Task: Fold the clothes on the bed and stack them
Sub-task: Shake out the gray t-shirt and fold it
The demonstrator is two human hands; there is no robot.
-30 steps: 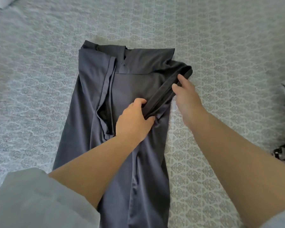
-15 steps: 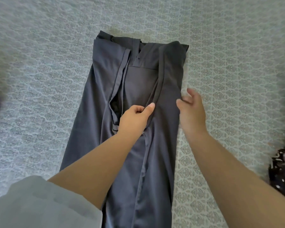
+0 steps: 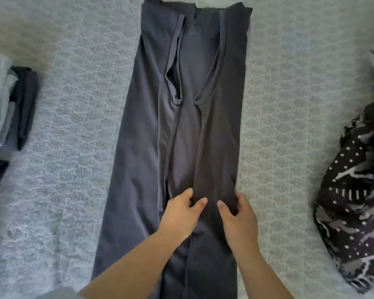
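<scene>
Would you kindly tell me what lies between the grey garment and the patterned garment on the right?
Only bare bedspread separates the grey garment from the patterned garment, as the head view shows.

Dark grey garment (image 3: 138, 147) on pale grey patterned bedspread (image 3: 279, 104).

Soft, even daylight, faint shadows, no glare; wide-angle bending and slight blur toward the edges.

bedspread (image 3: 73, 190) bare beside garment | folded stack (image 3: 15, 104) left | patterned cloth (image 3: 354, 201) right
</scene>
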